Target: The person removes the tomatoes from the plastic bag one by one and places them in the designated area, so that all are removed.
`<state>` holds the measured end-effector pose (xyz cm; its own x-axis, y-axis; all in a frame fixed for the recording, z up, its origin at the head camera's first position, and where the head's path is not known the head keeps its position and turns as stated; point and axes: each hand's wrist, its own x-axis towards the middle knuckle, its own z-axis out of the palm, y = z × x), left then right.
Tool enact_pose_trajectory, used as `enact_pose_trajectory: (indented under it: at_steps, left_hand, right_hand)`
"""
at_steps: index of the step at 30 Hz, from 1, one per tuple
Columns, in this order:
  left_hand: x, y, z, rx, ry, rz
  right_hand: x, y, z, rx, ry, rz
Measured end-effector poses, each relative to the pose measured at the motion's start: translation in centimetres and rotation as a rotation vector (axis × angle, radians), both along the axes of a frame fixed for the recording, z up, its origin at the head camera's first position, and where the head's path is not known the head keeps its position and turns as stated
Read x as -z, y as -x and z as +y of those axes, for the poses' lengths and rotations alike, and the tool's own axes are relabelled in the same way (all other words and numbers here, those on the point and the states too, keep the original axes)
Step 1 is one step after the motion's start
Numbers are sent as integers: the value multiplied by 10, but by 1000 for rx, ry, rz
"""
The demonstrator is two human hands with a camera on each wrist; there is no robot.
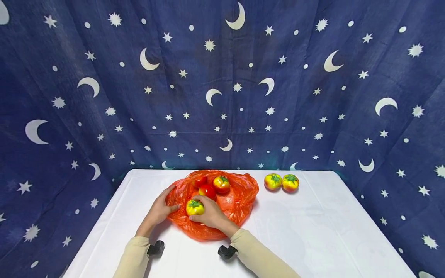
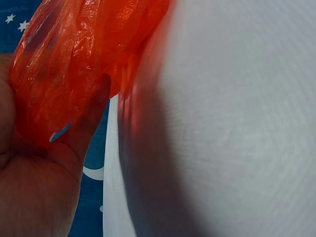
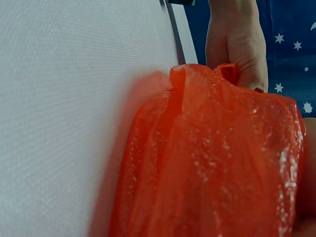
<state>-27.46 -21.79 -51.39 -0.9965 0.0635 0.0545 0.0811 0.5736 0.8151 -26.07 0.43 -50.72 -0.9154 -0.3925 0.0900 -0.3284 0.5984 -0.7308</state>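
Observation:
A red plastic bag (image 1: 240,204) lies spread with its mouth up on the white table. My left hand (image 1: 160,208) holds the bag's left edge, its thumb (image 2: 91,116) along the film in the left wrist view. Over the near left part of the bag, my right hand (image 1: 212,213) grips a yellow tomato (image 1: 194,207) with a green leafy top. Several tomatoes rest in the bag: a glossy red and yellow one (image 1: 221,185), a red one (image 1: 207,190) and another red one (image 1: 199,181) behind. In the right wrist view, the bag (image 3: 212,148) hides the held tomato.
Two more yellow and red tomatoes, a left one (image 1: 272,181) and a right one (image 1: 290,183), stand side by side to the right of the bag near the table's far edge. A dark blue curtain (image 1: 222,100) with moons and stars hangs behind the white table (image 1: 313,231).

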Motion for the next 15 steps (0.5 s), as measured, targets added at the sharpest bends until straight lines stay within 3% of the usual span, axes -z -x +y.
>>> enact_pose_trajectory:
  at_steps: [7,15]
  left_hand:
    - [2,1,-2,5,7,-2]
    - [1,2,-3,2,14,-15]
  right_hand:
    - [-1,-2,2,-3,31,19]
    - [-16,-7,6,-26,58,61]
